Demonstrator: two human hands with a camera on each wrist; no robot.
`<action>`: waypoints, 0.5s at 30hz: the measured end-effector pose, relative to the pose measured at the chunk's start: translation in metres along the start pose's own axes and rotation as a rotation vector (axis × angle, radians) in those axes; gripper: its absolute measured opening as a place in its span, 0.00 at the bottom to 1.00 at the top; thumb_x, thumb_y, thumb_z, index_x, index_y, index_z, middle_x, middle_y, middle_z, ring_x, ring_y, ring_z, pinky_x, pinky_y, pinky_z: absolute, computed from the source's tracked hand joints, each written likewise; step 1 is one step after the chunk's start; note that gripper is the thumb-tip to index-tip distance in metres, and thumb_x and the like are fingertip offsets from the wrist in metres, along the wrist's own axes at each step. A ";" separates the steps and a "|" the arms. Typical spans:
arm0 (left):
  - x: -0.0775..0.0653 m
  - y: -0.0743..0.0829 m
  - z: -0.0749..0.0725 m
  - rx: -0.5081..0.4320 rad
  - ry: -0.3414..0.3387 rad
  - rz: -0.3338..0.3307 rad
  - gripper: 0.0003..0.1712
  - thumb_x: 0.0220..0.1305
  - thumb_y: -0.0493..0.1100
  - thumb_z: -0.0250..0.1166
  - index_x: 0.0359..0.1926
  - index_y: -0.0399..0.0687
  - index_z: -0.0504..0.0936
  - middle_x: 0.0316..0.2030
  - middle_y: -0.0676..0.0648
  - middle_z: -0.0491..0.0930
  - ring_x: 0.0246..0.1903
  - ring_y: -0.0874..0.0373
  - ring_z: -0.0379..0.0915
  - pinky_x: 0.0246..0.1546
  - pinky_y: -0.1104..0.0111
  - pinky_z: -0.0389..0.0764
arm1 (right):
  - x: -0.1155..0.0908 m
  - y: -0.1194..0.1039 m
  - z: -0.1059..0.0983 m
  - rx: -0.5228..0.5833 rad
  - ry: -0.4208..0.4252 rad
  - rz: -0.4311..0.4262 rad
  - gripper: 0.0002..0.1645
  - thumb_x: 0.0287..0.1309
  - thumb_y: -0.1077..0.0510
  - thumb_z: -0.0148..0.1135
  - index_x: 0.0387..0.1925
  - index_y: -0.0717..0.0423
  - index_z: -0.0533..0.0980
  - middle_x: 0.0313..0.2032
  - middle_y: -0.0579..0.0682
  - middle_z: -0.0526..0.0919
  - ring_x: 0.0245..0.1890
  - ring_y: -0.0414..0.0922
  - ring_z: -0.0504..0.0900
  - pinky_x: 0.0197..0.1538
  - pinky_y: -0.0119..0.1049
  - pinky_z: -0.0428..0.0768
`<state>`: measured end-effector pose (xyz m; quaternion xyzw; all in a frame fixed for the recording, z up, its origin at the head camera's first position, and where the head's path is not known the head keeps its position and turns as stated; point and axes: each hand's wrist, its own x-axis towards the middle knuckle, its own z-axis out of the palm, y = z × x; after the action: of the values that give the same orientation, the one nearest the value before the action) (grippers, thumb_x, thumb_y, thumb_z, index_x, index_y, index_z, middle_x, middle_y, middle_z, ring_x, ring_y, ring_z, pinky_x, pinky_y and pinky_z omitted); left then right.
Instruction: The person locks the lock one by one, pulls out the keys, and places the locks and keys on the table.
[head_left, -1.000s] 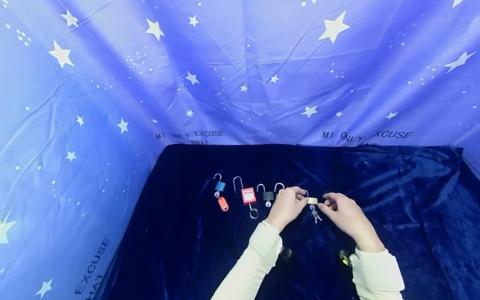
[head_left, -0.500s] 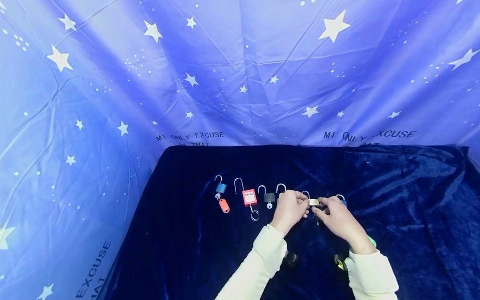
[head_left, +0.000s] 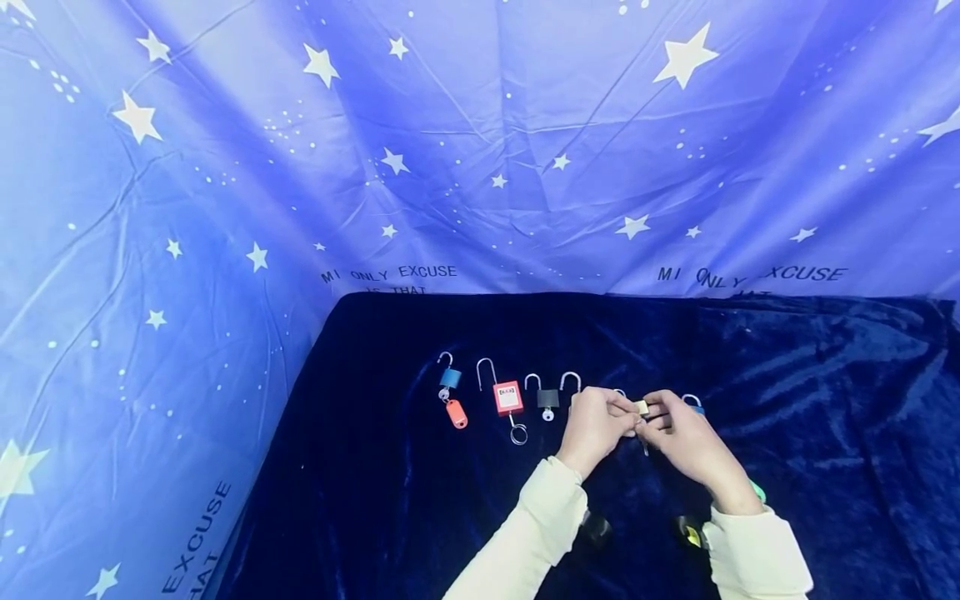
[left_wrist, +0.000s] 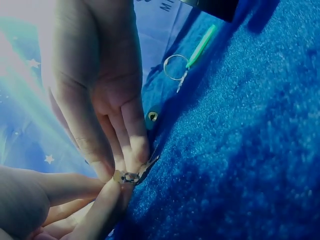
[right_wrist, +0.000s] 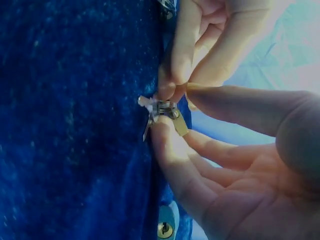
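Note:
A small brass padlock [head_left: 642, 407] is held between both hands, its shackle mostly hidden behind the fingers. My left hand [head_left: 600, 425] pinches it from the left side. From the right, my right hand [head_left: 686, 437] grips its body between thumb and fingers, and the fingertips of both hands meet there. Silvery keys [right_wrist: 149, 105] stick out from the padlock's keyhole end and hang below the fingers. In the left wrist view the brass end [left_wrist: 119, 176] shows between the fingertips. Which fingers touch the key itself is hard to make out.
Left of the hands lie open-shackled padlocks: a blue one [head_left: 450, 378] with an orange tag [head_left: 456, 414], a red one [head_left: 507, 398] and a dark one [head_left: 548, 400]. Another shackle [head_left: 572, 380] shows behind the left hand. A blue padlock [head_left: 693, 406] with a green tag [left_wrist: 201, 46] lies beyond the right hand.
My right hand has moved left onto the brass padlock, uncovering the blue padlock behind it. Both hands have drawn together and now cover most of the brass padlock.

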<state>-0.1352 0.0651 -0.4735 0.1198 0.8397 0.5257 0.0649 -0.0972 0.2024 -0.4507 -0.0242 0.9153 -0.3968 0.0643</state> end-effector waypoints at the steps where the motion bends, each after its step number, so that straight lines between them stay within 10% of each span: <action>1: 0.000 0.000 0.000 -0.020 -0.004 -0.001 0.02 0.47 0.37 0.68 0.25 0.49 0.83 0.18 0.60 0.79 0.17 0.78 0.70 0.27 0.84 0.70 | 0.000 0.000 0.000 0.006 0.003 0.004 0.27 0.57 0.55 0.58 0.51 0.70 0.64 0.41 0.58 0.77 0.36 0.47 0.79 0.35 0.36 0.76; 15: 0.003 0.000 -0.003 -0.116 -0.024 0.025 0.02 0.49 0.39 0.68 0.27 0.46 0.83 0.20 0.58 0.79 0.20 0.78 0.71 0.25 0.81 0.73 | 0.001 0.004 -0.006 0.184 0.090 0.008 0.19 0.61 0.57 0.54 0.46 0.68 0.63 0.35 0.56 0.80 0.28 0.41 0.81 0.35 0.35 0.78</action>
<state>-0.1388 0.0630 -0.4715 0.1327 0.8055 0.5726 0.0752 -0.0987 0.2095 -0.4492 0.0033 0.8770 -0.4797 0.0266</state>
